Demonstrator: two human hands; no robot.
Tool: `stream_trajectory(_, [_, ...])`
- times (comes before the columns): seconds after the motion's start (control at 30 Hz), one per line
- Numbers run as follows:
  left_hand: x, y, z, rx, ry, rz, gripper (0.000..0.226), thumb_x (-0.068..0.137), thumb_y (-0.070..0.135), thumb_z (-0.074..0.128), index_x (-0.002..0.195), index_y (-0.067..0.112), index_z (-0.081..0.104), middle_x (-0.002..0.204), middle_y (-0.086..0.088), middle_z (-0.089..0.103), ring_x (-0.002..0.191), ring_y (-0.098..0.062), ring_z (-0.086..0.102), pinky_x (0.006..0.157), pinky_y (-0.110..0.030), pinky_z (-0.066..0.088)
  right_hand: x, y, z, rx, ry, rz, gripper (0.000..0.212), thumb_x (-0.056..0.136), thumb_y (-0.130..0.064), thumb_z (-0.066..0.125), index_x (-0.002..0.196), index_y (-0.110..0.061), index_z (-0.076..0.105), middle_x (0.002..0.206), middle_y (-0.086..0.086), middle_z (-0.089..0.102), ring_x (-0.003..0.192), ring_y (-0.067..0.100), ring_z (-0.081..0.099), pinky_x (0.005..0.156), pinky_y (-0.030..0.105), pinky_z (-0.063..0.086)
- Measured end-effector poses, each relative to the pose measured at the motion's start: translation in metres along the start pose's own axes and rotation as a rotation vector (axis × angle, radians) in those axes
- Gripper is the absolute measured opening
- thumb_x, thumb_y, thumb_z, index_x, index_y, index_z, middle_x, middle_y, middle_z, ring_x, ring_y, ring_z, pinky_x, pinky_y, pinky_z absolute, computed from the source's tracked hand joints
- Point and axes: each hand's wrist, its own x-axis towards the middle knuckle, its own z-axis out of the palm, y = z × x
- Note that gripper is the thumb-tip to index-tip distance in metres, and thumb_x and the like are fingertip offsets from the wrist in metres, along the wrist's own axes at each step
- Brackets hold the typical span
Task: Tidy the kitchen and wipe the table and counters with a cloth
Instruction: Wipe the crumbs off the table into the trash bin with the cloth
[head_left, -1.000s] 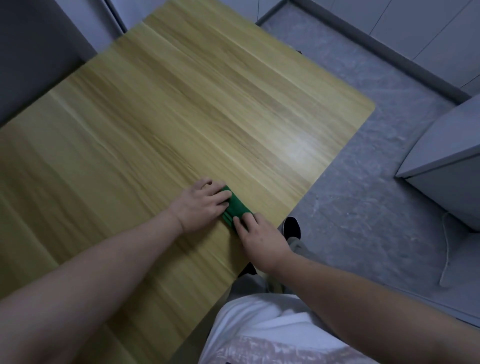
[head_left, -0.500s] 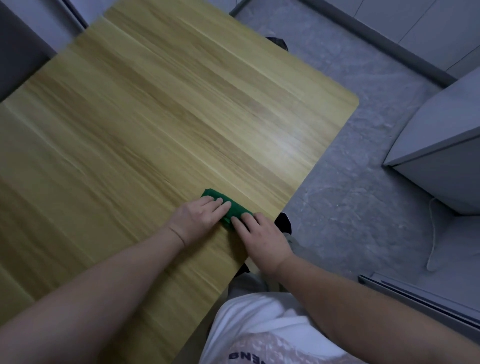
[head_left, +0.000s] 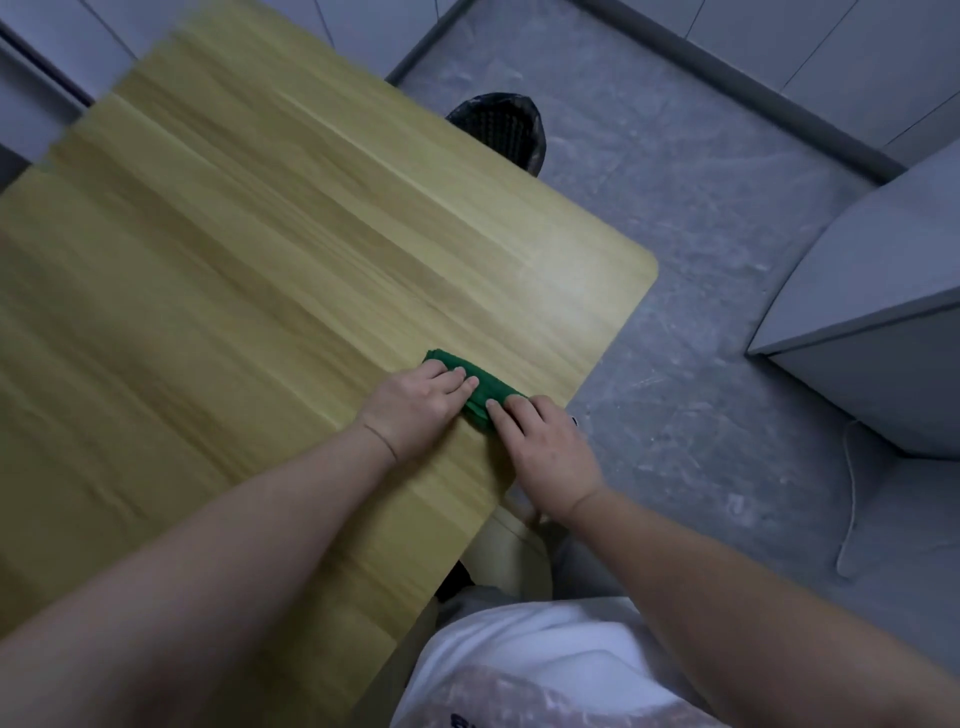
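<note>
The wooden surface (head_left: 234, 312) fills the left of the view, with a black bin (head_left: 498, 124) just past its far edge. Near its right edge, short of the rounded corner, the left hand (head_left: 415, 405) and right hand (head_left: 545, 452) press flat-fingered on a folded green cloth (head_left: 496, 387).

Left hand (head_left: 415, 408) and right hand (head_left: 545, 449) apparently flat, close together.

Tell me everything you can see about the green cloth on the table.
The green cloth is dark, soft-looking fabric, folded into a narrow strip. It lies diagonally on the wooden table near its edge. The left hand presses on its far part, the right hand on its near end, fingers fairly straight, partly covering it.
</note>
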Motion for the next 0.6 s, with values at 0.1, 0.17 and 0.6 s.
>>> stream_trajectory(0.1, [0.053, -0.013, -0.008, 0.020, -0.029, 0.042, 0.046, 0.083, 0.005, 0.037, 0.111, 0.004, 0.074, 0.101, -0.011, 0.075, 0.079, -0.027, 0.069, 0.055, -0.031, 0.058, 0.021, 0.043, -0.013, -0.001, -0.016, 0.023, 0.054, 0.084, -0.008, 0.039, 0.136, -0.003, 0.054, 0.120, 0.016, 0.059, 0.098, 0.035, 0.056, 0.080, 0.044, 0.053])
stream_trajectory(0.17, [0.091, -0.022, -0.012, 0.045, -0.042, 0.064, 0.048, 0.082, 0.005, 0.035, 0.110, 0.003, 0.075, 0.097, -0.011, 0.075, 0.076, -0.028, 0.068, 0.052, -0.031, 0.057, 0.036, 0.074, -0.020, -0.004, -0.016, 0.041, 0.052, 0.085, -0.007, 0.045, 0.135, -0.003, 0.053, 0.120, 0.017, 0.059, 0.098, 0.036, 0.056, 0.078, 0.045, 0.052])
stream_trajectory(0.6, [0.260, -0.063, -0.008, 0.200, -0.087, 0.076, 0.024, 0.084, 0.007, 0.047, 0.088, 0.011, 0.070, 0.079, -0.007, 0.065, 0.072, -0.027, 0.062, 0.050, -0.034, 0.050, 0.107, 0.200, -0.057, -0.145, 0.020, 0.177, 0.045, 0.087, -0.007, 0.039, 0.128, -0.004, 0.058, 0.107, 0.018, 0.059, 0.087, 0.035, 0.054, 0.069, 0.043, 0.043])
